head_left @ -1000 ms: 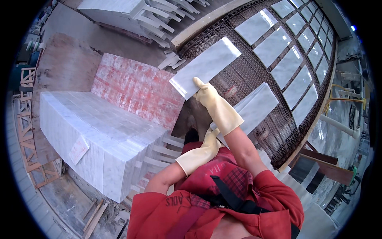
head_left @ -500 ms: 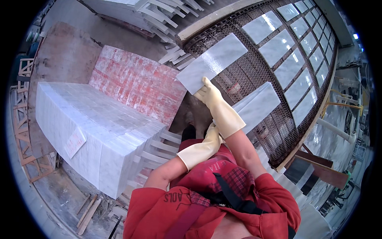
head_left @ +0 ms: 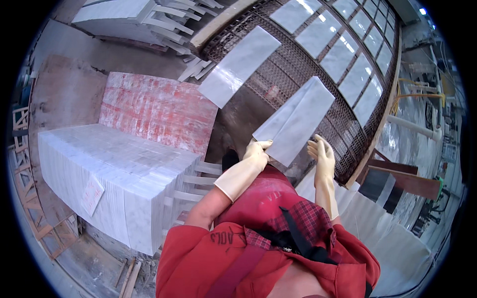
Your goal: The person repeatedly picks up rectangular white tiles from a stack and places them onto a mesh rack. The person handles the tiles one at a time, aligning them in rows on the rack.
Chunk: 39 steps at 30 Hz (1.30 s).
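Note:
Both my hands wear cream rubber gloves. At the near left corner of two overlapping grey-white marble tiles (head_left: 305,116), my left hand (head_left: 256,153) is closed on their edge; the tiles fan slightly apart and their far ends reach over the mesh conveyor. Just right of these tiles is my right hand (head_left: 322,149), with loosely bent fingers and nothing seen in them. Another marble tile (head_left: 241,67) lies farther left, partly over the mesh conveyor (head_left: 268,92) and jutting past its near edge.
Rows of glossy tiles (head_left: 343,57) lie on the conveyor at far right. On my left stands a long stack of tiles (head_left: 124,154) before a red-stained board (head_left: 156,111). Another tile stack (head_left: 117,20) and loose stone strips (head_left: 194,68) are at far left.
My right hand has let go of the left tile and drawn back right, near the overlapping tiles. That tile now rests on the conveyor edge. My left hand keeps its hold.

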Each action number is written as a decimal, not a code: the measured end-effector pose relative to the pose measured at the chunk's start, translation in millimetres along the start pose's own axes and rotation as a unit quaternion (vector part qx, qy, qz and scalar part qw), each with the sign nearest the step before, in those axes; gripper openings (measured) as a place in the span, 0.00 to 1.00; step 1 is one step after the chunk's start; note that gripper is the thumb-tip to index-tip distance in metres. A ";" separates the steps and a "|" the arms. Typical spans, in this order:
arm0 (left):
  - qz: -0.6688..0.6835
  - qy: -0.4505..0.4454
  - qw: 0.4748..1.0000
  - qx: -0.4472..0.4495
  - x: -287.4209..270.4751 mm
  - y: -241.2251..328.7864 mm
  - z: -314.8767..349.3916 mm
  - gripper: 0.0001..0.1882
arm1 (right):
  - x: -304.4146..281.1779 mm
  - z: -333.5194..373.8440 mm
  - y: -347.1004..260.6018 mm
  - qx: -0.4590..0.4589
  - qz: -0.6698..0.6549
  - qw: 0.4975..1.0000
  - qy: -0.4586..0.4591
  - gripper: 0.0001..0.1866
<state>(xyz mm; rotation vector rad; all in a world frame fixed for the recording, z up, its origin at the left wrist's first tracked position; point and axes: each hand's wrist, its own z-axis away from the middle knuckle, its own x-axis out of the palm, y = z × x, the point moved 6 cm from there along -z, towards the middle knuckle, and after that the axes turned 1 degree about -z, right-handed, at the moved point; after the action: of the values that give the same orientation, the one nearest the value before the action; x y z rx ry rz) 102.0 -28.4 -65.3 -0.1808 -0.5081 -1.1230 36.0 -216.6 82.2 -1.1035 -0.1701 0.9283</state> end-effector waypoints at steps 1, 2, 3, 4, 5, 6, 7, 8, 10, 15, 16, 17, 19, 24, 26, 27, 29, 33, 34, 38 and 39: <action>0.000 -0.003 1.000 -0.009 -3.6 -4.1 -5.7 0.21 | -7.3 1.5 14.0 0.024 0.008 1.000 0.011 0.25; 0.018 -0.019 0.999 -0.027 -8.5 -10.0 -18.6 0.21 | -4.8 3.8 29.5 0.051 0.015 0.998 -0.014 0.27; 0.030 -0.026 0.998 -0.041 -11.0 -12.9 -24.4 0.20 | 3.0 5.1 44.5 0.103 -0.014 0.994 -0.036 0.27; 0.031 -0.028 0.998 -0.044 -13.0 -18.0 -29.1 0.20 | 9.2 7.9 58.4 0.155 -0.038 0.986 -0.055 0.28; 0.035 -0.021 0.998 -0.051 -12.4 -15.4 -27.7 0.19 | 23.5 5.8 72.4 0.196 -0.127 0.968 -0.090 0.28; 0.039 -0.014 0.997 -0.059 -9.6 -13.3 -22.0 0.19 | 37.0 6.9 84.4 0.242 -0.208 0.940 -0.118 0.28; 0.047 -0.001 0.997 -0.054 -5.3 -11.2 -16.9 0.19 | 52.0 4.3 89.8 0.264 -0.314 0.901 -0.143 0.28; 0.033 0.003 0.999 -0.042 -5.2 -9.2 -13.7 0.19 | 55.0 -1.2 90.0 0.247 -0.270 0.916 -0.166 0.29; 0.002 0.011 1.000 -0.026 -2.8 -7.7 -9.0 0.20 | 48.1 -2.6 79.8 0.223 -0.199 0.933 -0.198 0.32; 0.031 0.003 0.999 -0.013 8.0 0.5 3.4 0.19 | -43.9 -15.7 81.6 0.169 -0.110 0.975 -0.088 0.31; 0.027 0.019 0.999 -0.022 13.1 2.7 5.4 0.17 | -66.9 -19.7 81.2 0.167 -0.109 0.976 -0.082 0.31; 0.019 0.033 0.999 0.000 10.8 3.3 2.6 0.18 | -82.5 -16.4 72.4 0.165 -0.112 0.975 -0.093 0.30; 0.040 0.053 0.998 -0.006 1.6 2.2 -7.4 0.20 | -108.0 -6.8 60.2 0.164 -0.120 0.975 -0.091 0.30; 0.014 0.010 0.998 0.053 10.2 -7.1 3.9 0.27 | -153.1 17.7 73.5 0.177 -0.151 0.972 0.009 0.31; 0.008 -0.002 0.999 0.048 11.3 -3.5 4.8 0.26 | -160.2 20.5 92.5 0.184 -0.179 0.965 0.047 0.31; 0.006 -0.009 0.999 0.046 15.6 -1.8 6.2 0.26 | -163.4 21.1 103.2 0.186 -0.194 0.961 0.067 0.31; -0.003 -0.003 0.998 0.057 20.7 -1.5 10.4 0.26 | -162.7 14.1 134.1 0.180 -0.233 0.952 0.087 0.31; -0.015 -0.008 0.998 0.068 25.9 -1.3 16.6 0.24 | -152.6 7.7 172.5 0.163 -0.282 0.940 0.098 0.31; -0.015 -0.013 0.997 0.070 26.4 -0.8 17.8 0.24 | -150.1 8.8 178.7 0.162 -0.293 0.938 0.085 0.32; -0.008 -0.050 0.996 0.077 31.1 -1.7 24.7 0.22 | -144.4 3.0 201.1 0.166 -0.321 0.932 0.036 0.33; -0.004 -0.068 0.995 0.075 33.3 -2.6 28.0 0.22 | -143.3 1.6 205.7 0.167 -0.326 0.930 0.028 0.33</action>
<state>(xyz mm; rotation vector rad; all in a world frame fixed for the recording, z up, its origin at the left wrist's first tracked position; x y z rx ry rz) 102.5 -45.7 -25.4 -0.1240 -0.7124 -1.0795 -169.2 -290.9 -41.1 -0.6804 -0.2982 0.3082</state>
